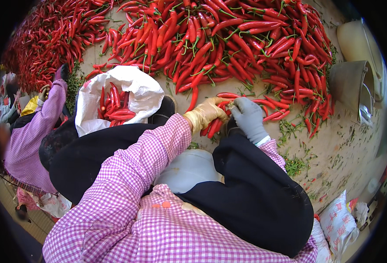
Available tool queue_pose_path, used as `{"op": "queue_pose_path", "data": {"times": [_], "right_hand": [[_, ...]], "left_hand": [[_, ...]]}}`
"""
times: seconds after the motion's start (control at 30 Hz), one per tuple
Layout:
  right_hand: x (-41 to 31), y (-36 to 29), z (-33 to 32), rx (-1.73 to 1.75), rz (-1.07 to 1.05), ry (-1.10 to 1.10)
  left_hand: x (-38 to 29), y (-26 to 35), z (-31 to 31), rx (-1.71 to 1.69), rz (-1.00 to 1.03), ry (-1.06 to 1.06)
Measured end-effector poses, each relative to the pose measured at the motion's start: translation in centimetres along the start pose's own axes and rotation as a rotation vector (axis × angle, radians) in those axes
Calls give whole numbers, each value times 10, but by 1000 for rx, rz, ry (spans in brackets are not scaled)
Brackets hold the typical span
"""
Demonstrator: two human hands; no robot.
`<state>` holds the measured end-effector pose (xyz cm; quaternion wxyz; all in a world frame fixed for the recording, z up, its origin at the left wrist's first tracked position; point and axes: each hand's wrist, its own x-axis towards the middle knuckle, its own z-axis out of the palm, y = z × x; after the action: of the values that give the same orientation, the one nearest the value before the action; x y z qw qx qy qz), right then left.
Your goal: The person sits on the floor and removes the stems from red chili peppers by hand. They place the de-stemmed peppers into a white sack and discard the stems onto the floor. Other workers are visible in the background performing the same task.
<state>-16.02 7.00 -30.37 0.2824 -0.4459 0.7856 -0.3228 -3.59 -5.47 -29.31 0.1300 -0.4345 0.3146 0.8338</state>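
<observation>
My left hand [206, 114], in a cream rubber glove, is closed around a bunch of red chili peppers [214, 127] above the floor between my feet. Against the upper right of that bunch is my right hand [247, 115], in a grey glove, with its thumb and fingertips pinched at the stem ends; what lies between them is too small to make out. Loose red chilies [275, 104] lie just beyond both hands. Left of my left arm, an open white woven sack [144, 85] holds red chilies [118, 110].
A large heap of red chilies [239, 42] spreads ahead. Cut green stems [295, 164] litter the floor at right. Plastic buckets [347, 82] stand at the far right. A co-worker's checked sleeve [45, 115] is at the left. Filled sacks [338, 220] lie at the lower right.
</observation>
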Motion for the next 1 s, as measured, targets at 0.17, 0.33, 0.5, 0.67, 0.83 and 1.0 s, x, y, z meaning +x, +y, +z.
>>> {"op": "queue_pose_path", "data": {"times": [0.17, 0.33, 0.5, 0.67, 0.83, 1.0], "right_hand": [[-41, 9, 8, 239, 321, -78], [-81, 17, -28, 349, 655, -324], [-54, 23, -66, -643, -77, -95], [38, -18, 0, -602, -504, -220], [53, 8, 20, -803, -389, -278], [56, 24, -16, 178, 321, 93]], "left_hand": [[-1, -29, 2, 429, -82, -77], [-3, -36, -5, 564, -53, -209], [-5, -27, -45, -98, -241, -261], [-7, -41, -52, -243, -275, -270], [-8, -36, -55, -335, -141, -218], [2, -1, -34, -406, 99, -102]]}}
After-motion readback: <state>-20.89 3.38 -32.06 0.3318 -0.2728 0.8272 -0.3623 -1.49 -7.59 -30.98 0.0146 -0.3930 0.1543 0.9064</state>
